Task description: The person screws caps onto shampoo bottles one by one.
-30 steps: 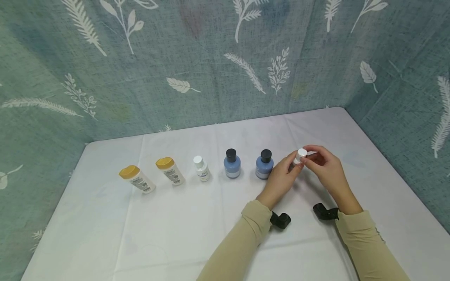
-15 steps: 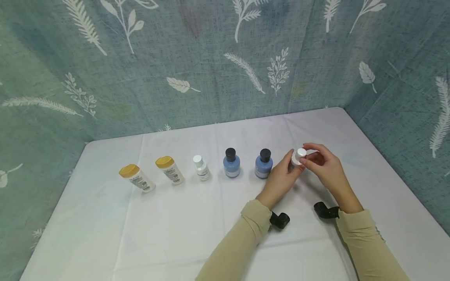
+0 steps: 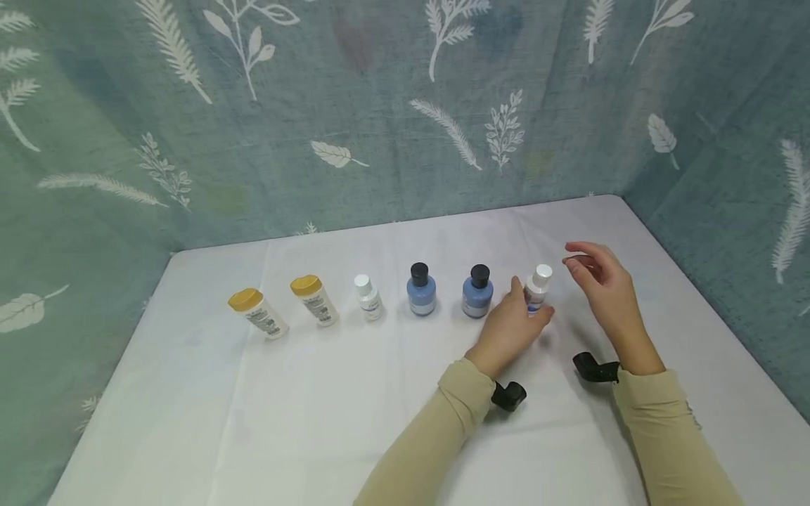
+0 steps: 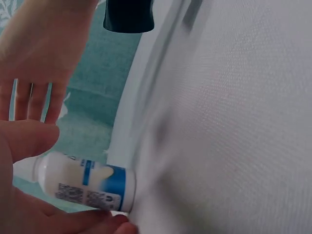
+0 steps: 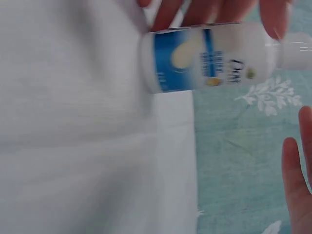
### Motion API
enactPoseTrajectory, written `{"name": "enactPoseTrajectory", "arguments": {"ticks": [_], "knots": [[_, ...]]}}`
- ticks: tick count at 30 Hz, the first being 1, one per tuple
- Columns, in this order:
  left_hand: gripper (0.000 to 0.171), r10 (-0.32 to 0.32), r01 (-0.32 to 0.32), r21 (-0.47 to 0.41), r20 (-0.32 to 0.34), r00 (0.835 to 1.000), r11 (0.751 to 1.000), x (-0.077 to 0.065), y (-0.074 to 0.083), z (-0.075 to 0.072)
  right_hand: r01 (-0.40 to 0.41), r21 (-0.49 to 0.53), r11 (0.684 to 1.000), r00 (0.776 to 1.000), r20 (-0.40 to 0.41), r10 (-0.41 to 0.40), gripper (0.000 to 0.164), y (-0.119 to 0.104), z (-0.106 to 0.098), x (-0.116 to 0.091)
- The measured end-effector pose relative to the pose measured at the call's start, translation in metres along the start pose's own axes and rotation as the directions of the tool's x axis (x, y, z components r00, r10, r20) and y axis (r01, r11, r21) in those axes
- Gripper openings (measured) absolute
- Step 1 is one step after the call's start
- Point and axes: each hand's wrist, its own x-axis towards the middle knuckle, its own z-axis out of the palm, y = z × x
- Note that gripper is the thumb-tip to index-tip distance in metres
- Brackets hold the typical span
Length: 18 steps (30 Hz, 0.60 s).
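Observation:
A white bottle (image 3: 538,287) with a white cap and a blue-and-white label stands on the table at the right end of a row. My left hand (image 3: 511,330) is spread loosely around it. In the left wrist view the thumb (image 4: 34,139) lies beside the bottle's shoulder, and the other fingers lie along its lower side; how firmly they touch cannot be told. To the right of the bottle, apart from it, my right hand (image 3: 604,288) is raised with relaxed fingers and holds nothing. Its fingers look extended in the left wrist view.
Left of that bottle stand two blue bottles, one (image 3: 477,292) close to my left hand, the other (image 3: 421,289) farther left. Beyond are another white bottle (image 3: 368,298) and two yellow-capped bottles (image 3: 314,300) (image 3: 258,313). A leaf-patterned cloth (image 3: 380,126) hangs behind the white table (image 3: 316,422).
My right hand has let go of the white bottle's cap and moved up and right. The left hand has loosened, its fingers farther apart around the bottle. The head view has shifted slightly.

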Motion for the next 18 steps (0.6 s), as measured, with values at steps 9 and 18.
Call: {"name": "enactPoseTrajectory", "arguments": {"ticks": [9,18], "knots": [[0.06,0.091,-0.161,0.456,0.173,0.981,0.875,-0.04,0.001,-0.036,0.039,-0.159,0.987,0.999,-0.004,-0.041,0.034,-0.047,-0.004,0.005],[0.048,0.342,-0.409,0.526,0.224,0.913,0.746,-0.115,-0.004,-0.107,0.207,-0.185,0.961,0.971,0.159,-0.179,0.038,-0.07,0.0,-0.005]]}}
